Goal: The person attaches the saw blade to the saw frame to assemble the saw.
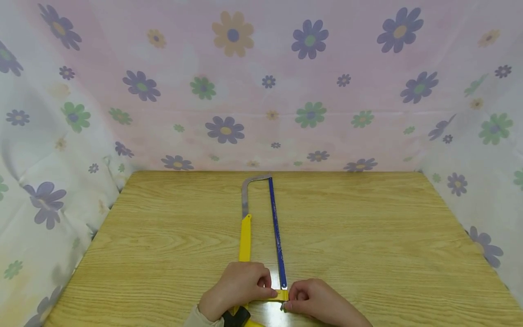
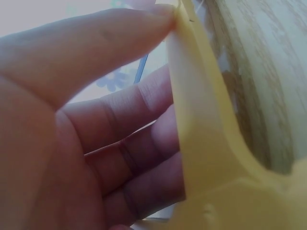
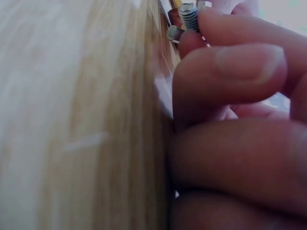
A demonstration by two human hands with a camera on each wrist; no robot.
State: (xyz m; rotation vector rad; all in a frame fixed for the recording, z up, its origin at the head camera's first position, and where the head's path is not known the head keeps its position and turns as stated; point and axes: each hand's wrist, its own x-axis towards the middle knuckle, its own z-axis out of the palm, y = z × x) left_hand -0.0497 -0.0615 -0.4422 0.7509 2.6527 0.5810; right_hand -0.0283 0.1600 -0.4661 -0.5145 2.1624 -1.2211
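Observation:
A hacksaw lies on the wooden table, its yellow frame point(image 1: 245, 240) on the left and a blue blade point(image 1: 275, 227) along the right. My left hand point(image 1: 245, 284) grips the yellow near arm of the frame point(image 2: 201, 129), thumb on one face and fingers against the other. At the blade's near end, my right hand point(image 1: 316, 302) pinches the wing nut point(image 3: 175, 33) on a threaded bolt point(image 3: 189, 18) between thumb and fingertip. The other right fingers curl close to the tabletop. Under my left wrist, part of the saw's handle is hidden.
The wood-grain table point(image 1: 367, 236) spreads out on both sides of the saw. A flowered cloth point(image 1: 261, 91) hangs behind it and along both sides. A dark wrist strap point(image 1: 236, 316) overlaps the saw's handle.

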